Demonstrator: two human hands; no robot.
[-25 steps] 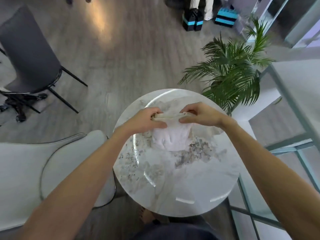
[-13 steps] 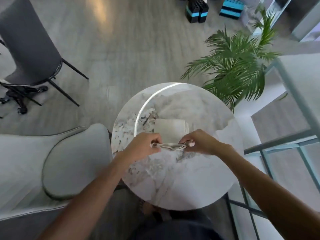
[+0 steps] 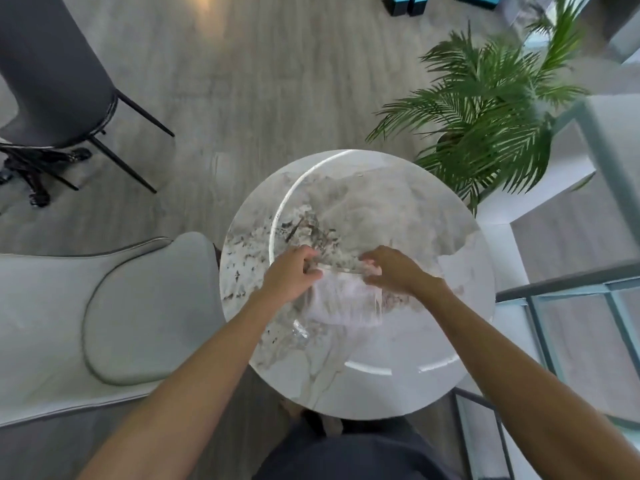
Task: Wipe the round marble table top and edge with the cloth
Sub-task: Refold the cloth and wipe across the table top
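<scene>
The round marble table point(image 3: 433, 368) fills the middle of the view, white with grey and dark veining. A white cloth point(image 3: 343, 303), blurred by motion, hangs and spreads toward me over the table's centre. My left hand point(image 3: 291, 277) pinches the cloth's far left corner. My right hand point(image 3: 391, 271) pinches its far right corner. Both hands hover just above the marble, a cloth's width apart, holding the top edge stretched between them.
A pale grey cushioned chair point(image 3: 138, 306) stands against the table's left side. A dark chair point(image 3: 52, 81) is at the far left. A potted palm point(image 3: 491, 112) on a white stand crowds the table's far right. A glass-and-metal frame point(image 3: 554, 296) runs along the right.
The cloth lay folded away from me on the table half a second ago; now it is flipped toward me, spread below my hands. Both hands kept hold of its edge.
</scene>
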